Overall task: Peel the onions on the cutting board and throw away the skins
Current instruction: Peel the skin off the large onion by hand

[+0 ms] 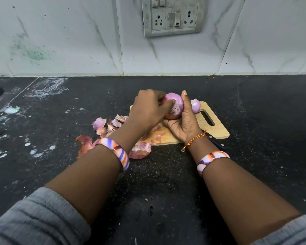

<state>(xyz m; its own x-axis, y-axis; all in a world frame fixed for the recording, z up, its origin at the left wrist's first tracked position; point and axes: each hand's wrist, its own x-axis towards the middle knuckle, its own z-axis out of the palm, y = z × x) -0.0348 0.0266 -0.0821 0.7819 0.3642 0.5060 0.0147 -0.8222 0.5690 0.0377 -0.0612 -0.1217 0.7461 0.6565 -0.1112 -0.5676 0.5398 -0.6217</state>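
I hold the round purple onion [174, 107] up off the pale wooden cutting board [217, 129], cradled in my right hand [183, 124]. That palm sits under and behind it, the thumb stands upright against its right flank, and the fingers, I judge, are wrapped round its underside where I cannot see them. The cut end with its pale rings faces toward me and a little down, so the onion's axis runs roughly from me toward the wall. My left hand [149, 110] comes in from the left and is touching the onion's left flank; its fingertips are curled against the surface and seem to pinch at a layer of skin there, though the knuckles hide the pinch itself.

What the coming move turns on is this: the skin I want lies on the left side of the onion, right under my left fingers, while my right hand only steadies. So the pull should go leftward and toward me, along the axis from far end to cut end, with the right hand turning the onion to feed fresh skin across.

A second, smaller purple onion [195, 105] rests on the board just behind my right thumb, seemingly peeled. Loose papery pink skins [102, 126] lie on the black speckled worktop [254, 106] left of the board, with scraps on the board itself, all yet to be thrown away.
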